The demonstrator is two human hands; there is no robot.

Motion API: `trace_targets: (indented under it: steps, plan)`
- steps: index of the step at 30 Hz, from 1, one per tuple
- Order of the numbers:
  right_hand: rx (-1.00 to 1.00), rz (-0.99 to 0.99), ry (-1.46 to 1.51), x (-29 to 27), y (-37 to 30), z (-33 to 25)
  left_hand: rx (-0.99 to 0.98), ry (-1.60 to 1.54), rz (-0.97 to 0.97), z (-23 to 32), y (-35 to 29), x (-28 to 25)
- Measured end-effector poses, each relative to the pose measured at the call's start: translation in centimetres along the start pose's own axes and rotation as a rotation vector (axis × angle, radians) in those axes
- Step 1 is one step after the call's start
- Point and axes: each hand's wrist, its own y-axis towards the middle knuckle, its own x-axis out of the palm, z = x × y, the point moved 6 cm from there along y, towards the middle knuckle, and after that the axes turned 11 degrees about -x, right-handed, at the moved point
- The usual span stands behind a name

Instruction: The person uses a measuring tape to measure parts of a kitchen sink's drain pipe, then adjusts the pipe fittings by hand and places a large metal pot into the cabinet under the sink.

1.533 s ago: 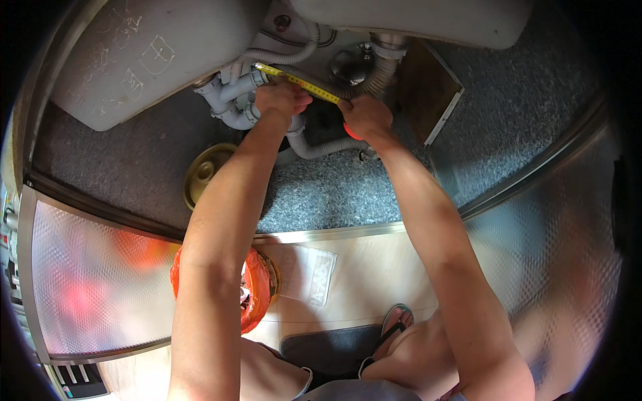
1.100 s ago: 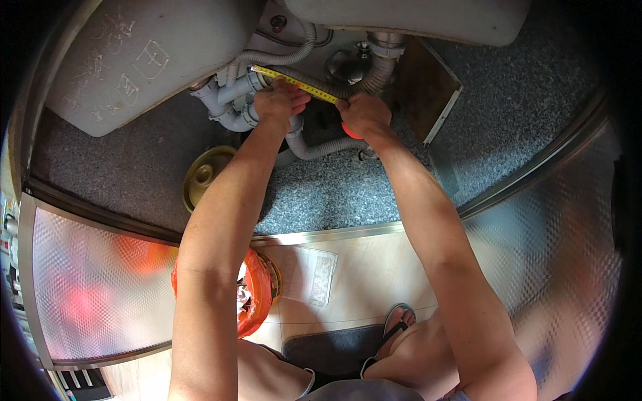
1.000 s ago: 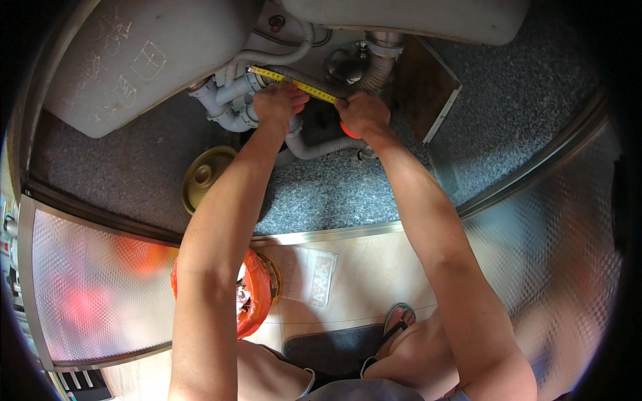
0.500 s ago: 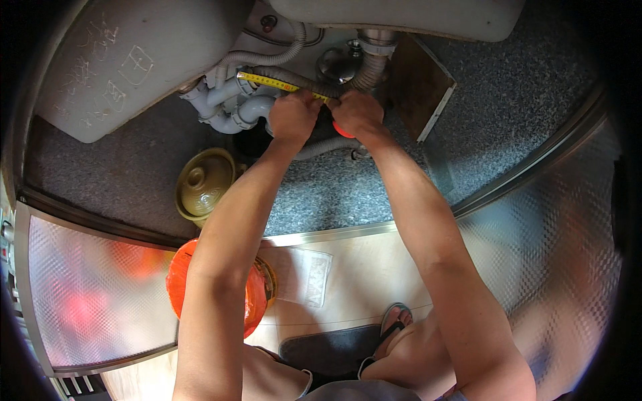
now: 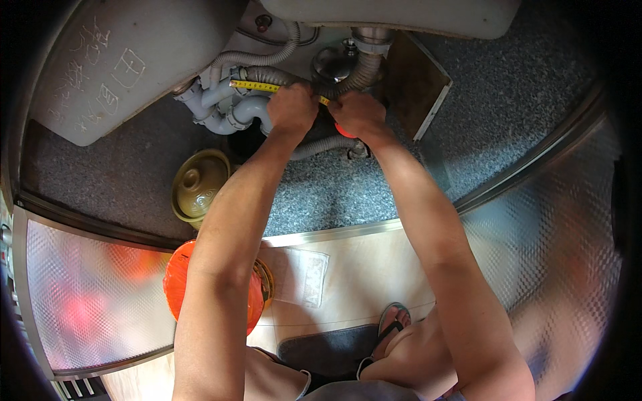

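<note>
A yellow tape measure blade stretches along a grey corrugated drain hose under the sink. My left hand is closed around the blade, whose free end sticks out to the left near the white pipe joint. Close beside it, my right hand grips the tape measure's case, of which only a red-orange edge shows below the fingers. A short stretch of blade is visible between the two hands. White curved drain pipes lie just left of my left hand.
Two sink basins hang overhead. A brown lidded pot stands on the speckled cabinet floor at left; a wooden board leans at right. An orange-covered bucket stands outside, by the textured cabinet door.
My left hand has shifted slightly along the blade, away from the right hand, so more blade shows between them. The whole view has moved a little.
</note>
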Motion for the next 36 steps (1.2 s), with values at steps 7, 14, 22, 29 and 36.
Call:
trace_targets:
  steps: [7, 14, 22, 29, 36]
  plan:
    - [-0.043, -0.052, -0.087, -2.2, -1.8, 1.1, -0.019, -0.031, 0.012, 0.1, -0.2, -0.1]
    - [-0.032, -0.078, -0.152, -2.9, -2.4, 3.8, -0.012, -0.004, 0.01, 0.0, -0.2, 0.1]
    - [-0.011, -0.126, -0.164, -4.8, -3.1, 6.2, -0.045, -0.016, -0.007, 0.0, -0.3, 0.2]
    - [0.054, -0.137, -0.138, -5.8, -3.4, 6.7, 0.01, -0.001, 0.059, 0.1, -0.4, 0.4]
    - [0.043, -0.097, -0.194, -5.7, -3.6, 6.2, 0.042, 0.036, 0.075, 0.6, -0.3, 0.8]
